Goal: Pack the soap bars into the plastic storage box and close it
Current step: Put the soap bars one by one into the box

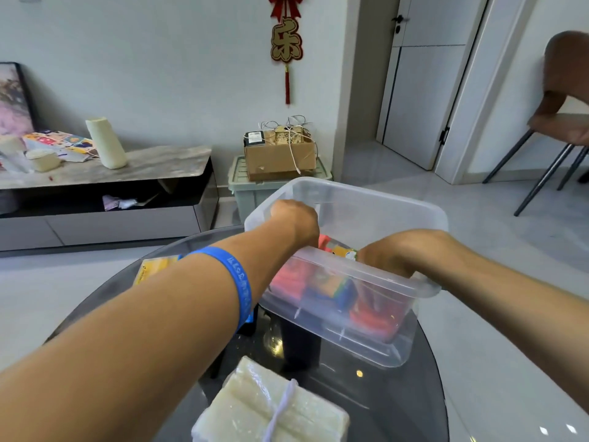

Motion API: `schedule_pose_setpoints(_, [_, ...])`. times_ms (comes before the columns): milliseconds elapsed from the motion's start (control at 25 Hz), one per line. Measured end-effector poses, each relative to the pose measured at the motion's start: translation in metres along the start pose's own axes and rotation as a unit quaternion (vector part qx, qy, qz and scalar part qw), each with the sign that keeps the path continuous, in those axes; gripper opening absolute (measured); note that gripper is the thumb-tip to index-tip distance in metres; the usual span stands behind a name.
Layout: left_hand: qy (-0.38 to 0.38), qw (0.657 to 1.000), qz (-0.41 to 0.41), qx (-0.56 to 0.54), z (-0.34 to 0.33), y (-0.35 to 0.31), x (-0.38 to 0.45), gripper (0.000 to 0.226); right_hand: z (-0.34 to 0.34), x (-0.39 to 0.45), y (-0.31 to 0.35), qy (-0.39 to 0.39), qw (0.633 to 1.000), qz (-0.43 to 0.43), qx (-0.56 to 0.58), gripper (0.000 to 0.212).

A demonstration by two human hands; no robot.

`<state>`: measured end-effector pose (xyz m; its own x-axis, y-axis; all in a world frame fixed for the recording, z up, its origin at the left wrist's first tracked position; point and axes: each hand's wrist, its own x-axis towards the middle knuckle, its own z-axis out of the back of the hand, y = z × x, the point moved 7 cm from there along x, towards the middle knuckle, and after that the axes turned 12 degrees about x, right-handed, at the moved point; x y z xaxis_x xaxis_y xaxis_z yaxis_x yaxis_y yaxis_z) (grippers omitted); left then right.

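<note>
Partly packed: coloured soap bars (322, 282) inside the clear plastic storage box (376, 215) on the glass surface (398, 393), left hand (294, 221) and right hand (390, 255) gripping its rims, yellow soap bar (153, 266) left of the box, lid not seen.

- the desk (398, 406) is a round dark glass top, pretty reflective, you can see its dark base through it
- clear plastic storage box (347, 327) sits on the far right part of the desk, lid off, colourful wrapped soap bars (322, 282) showing through its walls
- a pale whitish bundle (271, 406) of blocks tied round with a white string lies at the near edge, well apart from the box
- a yellow packet (153, 267) lies on the left side of the desk, mostly hidden behind a forearm, so can't tell much more about it
</note>
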<state>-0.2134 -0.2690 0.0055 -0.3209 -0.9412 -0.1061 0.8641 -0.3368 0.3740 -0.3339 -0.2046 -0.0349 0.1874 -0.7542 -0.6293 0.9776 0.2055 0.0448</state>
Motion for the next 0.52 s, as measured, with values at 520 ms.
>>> schedule_pose_setpoints(520, [-0.281,0.956,0.063,-0.047,-0.002,0.141,-0.146,0.018,0.098,-0.113,0.072,-0.432,0.817,0.225,0.310,0.010])
